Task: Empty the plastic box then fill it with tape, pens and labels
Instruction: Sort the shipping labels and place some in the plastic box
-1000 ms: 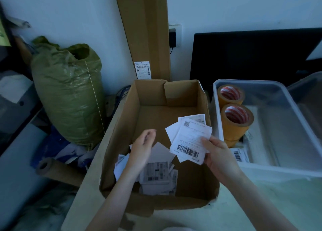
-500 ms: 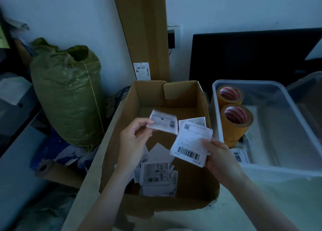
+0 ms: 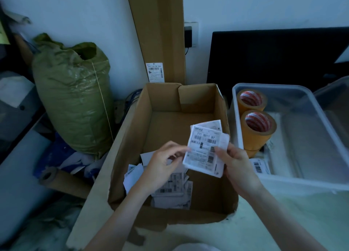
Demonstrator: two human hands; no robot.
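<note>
Over the open cardboard box (image 3: 130, 146), both hands hold a small stack of white barcode labels (image 3: 204, 148). My right hand (image 3: 236, 167) grips the stack's right edge, thumb on top. At the stack's left edge my left hand (image 3: 164, 165) pinches the top label. More loose labels (image 3: 170, 192) lie in a heap on the box floor, partly hidden by my left wrist. To the right stands the clear plastic box (image 3: 321, 122). It holds two rolls of tan tape (image 3: 257, 129) at its left end and one label (image 3: 259, 165) on its floor.
A full green woven sack (image 3: 73, 99) stands left of the cardboard box, with a cardboard tube (image 3: 62, 180) lying below it. A tall flat carton (image 3: 158, 33) leans on the wall behind. A dark monitor (image 3: 273, 56) stands behind the plastic box.
My left hand lifted a label out of the cardboard box and brought it right onto the stack in my right hand. The stack now sits lower and is held by both hands.
</note>
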